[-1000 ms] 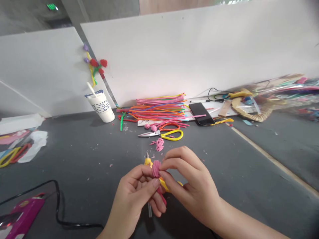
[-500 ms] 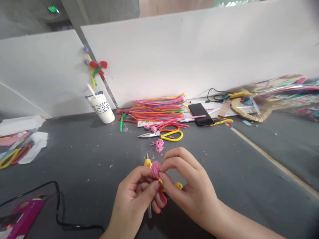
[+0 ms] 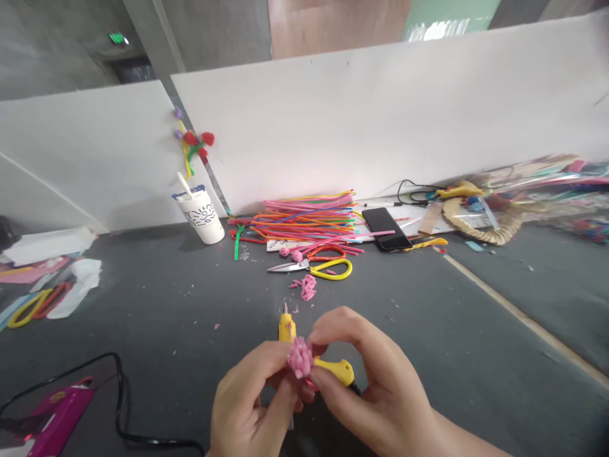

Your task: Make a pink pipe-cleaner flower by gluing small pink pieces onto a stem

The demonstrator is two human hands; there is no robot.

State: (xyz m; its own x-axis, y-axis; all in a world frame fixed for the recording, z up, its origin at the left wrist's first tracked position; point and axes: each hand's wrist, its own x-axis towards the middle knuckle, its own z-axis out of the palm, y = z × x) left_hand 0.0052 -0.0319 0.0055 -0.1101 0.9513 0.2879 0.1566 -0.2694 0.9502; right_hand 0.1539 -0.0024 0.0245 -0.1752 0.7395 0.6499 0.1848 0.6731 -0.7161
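A small pink fuzzy flower (image 3: 300, 358) is pinched by my left hand (image 3: 259, 393), low in the middle of the view. My right hand (image 3: 375, 374) has its thumb and forefinger curled against the flower's right side. Behind and beneath both hands lies a yellow glue gun (image 3: 287, 327), its nozzle pointing away from me and its handle showing between the fingers. Short pink pieces (image 3: 308, 287) lie in a small heap beyond the nozzle. Farther back are scissors (image 3: 328, 269) with one yellow and one red handle, beside two pink balls (image 3: 296, 255).
Colourful pipe cleaners (image 3: 304, 219) lie along the white partition (image 3: 380, 120), near a black phone (image 3: 386, 228). A white cup (image 3: 204, 219) stands left of them. A magenta device (image 3: 66, 416) and black cable (image 3: 118, 406) occupy the lower left; more scissors (image 3: 31, 308) lie left.
The view has tilted up slightly. The pink flower has turned so its petal tips face me, and my right hand's fingers have shifted around it.
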